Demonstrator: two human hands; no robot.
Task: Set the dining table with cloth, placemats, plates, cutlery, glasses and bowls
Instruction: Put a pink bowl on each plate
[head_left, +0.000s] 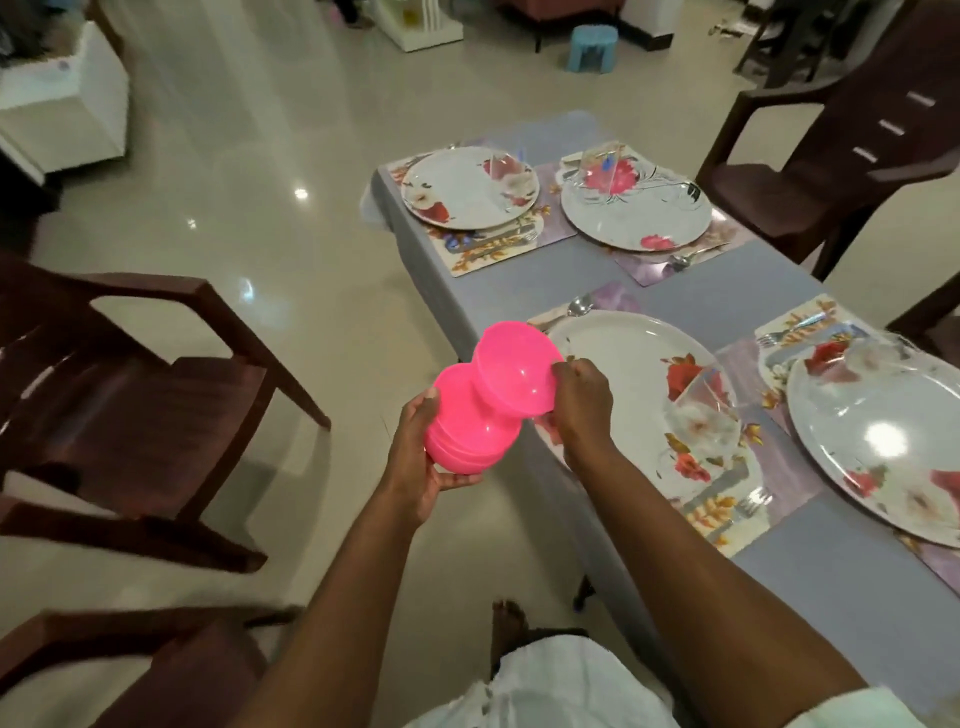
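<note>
Pink bowl pinched by right hand above table edge, left hand cupping bowl stack over open floor.

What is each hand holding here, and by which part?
The left hand cradles a stack of pink plastic bowls from the underside. The right hand pinches the rim of a single pink plastic bowl, lifted off the stack.
</note>
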